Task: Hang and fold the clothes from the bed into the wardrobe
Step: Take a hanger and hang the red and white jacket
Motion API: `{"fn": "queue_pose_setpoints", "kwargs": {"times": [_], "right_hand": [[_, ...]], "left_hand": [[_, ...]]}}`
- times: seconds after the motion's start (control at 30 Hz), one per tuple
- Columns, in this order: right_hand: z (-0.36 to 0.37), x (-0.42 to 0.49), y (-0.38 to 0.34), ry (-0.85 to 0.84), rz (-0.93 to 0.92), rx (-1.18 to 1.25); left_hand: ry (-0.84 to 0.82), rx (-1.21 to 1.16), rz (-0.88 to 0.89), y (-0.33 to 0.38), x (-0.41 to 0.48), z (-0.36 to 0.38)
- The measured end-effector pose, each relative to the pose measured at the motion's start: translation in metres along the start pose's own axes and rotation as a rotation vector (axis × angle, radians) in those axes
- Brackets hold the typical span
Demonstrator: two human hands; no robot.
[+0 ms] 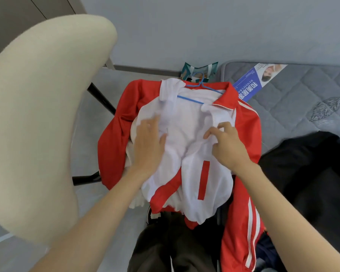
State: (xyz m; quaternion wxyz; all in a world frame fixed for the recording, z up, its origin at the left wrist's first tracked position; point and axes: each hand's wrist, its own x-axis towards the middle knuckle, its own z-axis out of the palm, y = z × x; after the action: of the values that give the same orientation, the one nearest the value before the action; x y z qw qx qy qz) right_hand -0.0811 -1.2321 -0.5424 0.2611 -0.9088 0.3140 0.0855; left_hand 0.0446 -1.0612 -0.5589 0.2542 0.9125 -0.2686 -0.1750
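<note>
Beside grey mattress (294, 91), jacket (186, 132) lies under left grip (147, 146); right grip (228, 146) pinches it.

Pale grey wall (204, 26), cream chair back (37, 114) at left, grey quilted mattress (302, 91) at right

Red-and-white zip jacket (186, 146), centre frame; white-striped red sleeves. Blue wire hanger (199, 91) above. Grey quilted mattress (294, 95), upper right.

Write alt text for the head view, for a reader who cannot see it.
Two bare hands work on a red and white jacket on a blue hanger: the left hand lies flat on its white front, the right hand pinches fabric near the collar. A cream chair is left, a grey mattress right.
</note>
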Motion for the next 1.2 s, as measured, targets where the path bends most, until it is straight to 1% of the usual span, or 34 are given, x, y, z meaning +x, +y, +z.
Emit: {"fn": "queue_pose_setpoints", "kwargs": {"times": [0.03,0.07,0.1,0.13,0.2,0.23,0.3,0.33,0.37,0.47,0.53,0.57,0.6,0.63,0.67,0.73,0.8,0.87,0.9,0.97,1.0,1.07,1.1,1.13,1.17,1.2], "right_hand": [[0.01,-0.003,-0.001,0.049,0.035,-0.093],[0.021,-0.007,-0.003,0.112,0.026,-0.139],[0.032,-0.01,-0.005,0.147,-0.004,-0.143],[0.043,-0.013,-0.006,0.13,-0.026,-0.123],[0.062,-0.015,-0.005,-0.026,-0.011,-0.086],[0.07,-0.013,-0.004,-0.115,0.015,-0.092],[0.083,-0.01,0.0,-0.216,0.069,-0.061],[0.088,-0.008,0.0,-0.227,0.097,0.0],[0.092,-0.007,0.001,-0.217,0.126,0.092],[0.096,-0.006,0.001,-0.092,0.171,0.422],[0.087,-0.01,0.0,0.0,0.138,0.611],[0.08,-0.013,0.001,0.019,0.105,0.678],[0.07,-0.015,0.001,0.001,0.06,0.718],[0.062,-0.017,0.002,-0.056,0.021,0.732],[0.055,-0.019,0.004,-0.126,-0.01,0.723],[0.046,-0.019,0.009,-0.243,-0.028,0.615],[0.047,-0.018,0.013,-0.287,-0.029,0.467],[0.06,-0.021,0.017,-0.294,-0.019,0.253],[0.068,-0.024,0.018,-0.241,0.024,0.099],[0.083,-0.037,0.013,-0.003,0.128,-0.122],[0.089,-0.044,0.008,0.133,0.157,-0.171],[0.099,-0.058,0.001,0.362,0.141,-0.168],[0.103,-0.064,-0.002,0.402,0.106,-0.142],[0.108,-0.069,-0.003,0.351,0.068,-0.111],[0.112,-0.072,-0.004,0.223,0.044,-0.087],[0.117,-0.075,-0.004,0.056,0.04,-0.084]], "left_hand": [[-0.022,0.05,0.046,0.002,-0.011,0.009],[-0.03,0.109,0.087,0.003,-0.022,0.02],[-0.029,0.146,0.114,0.004,-0.033,0.031],[-0.035,0.162,0.13,0.003,-0.042,0.042],[-0.114,0.217,0.153,-0.003,-0.054,0.061],[-0.184,0.258,0.142,-0.009,-0.057,0.071],[-0.316,0.325,0.079,-0.025,-0.058,0.087],[-0.347,0.354,0.051,-0.031,-0.057,0.091],[-0.344,0.377,0.039,-0.036,-0.055,0.095],[-0.271,0.401,0.028,-0.045,-0.049,0.1],[-0.233,0.425,0.012,-0.05,-0.046,0.1],[-0.223,0.418,0.007,-0.053,-0.046,0.1],[-0.221,0.388,0.017,-0.055,-0.046,0.098],[-0.224,0.337,0.037,-0.058,-0.047,0.096],[-0.227,0.274,0.063,-0.061,-0.048,0.09],[-0.223,0.165,0.116,-0.067,-0.051,0.072],[-0.21,0.132,0.145,-0.078,-0.058,0.052],[-0.166,0.144,0.101,-0.094,-0.07,0.033],[-0.138,0.151,0.042,-0.101,-0.076,0.025],[-0.082,0.169,-0.085,-0.112,-0.087,0.014],[-0.052,0.171,-0.117,-0.113,-0.092,0.012],[0.0,0.125,-0.099,-0.106,-0.104,0.015],[0.016,0.079,-0.078,-0.099,-0.109,0.02],[0.019,0.021,-0.073,-0.091,-0.115,0.027],[0.003,-0.046,-0.096,-0.083,-0.121,0.036],[-0.038,-0.118,-0.15,-0.076,-0.127,0.045]]}}
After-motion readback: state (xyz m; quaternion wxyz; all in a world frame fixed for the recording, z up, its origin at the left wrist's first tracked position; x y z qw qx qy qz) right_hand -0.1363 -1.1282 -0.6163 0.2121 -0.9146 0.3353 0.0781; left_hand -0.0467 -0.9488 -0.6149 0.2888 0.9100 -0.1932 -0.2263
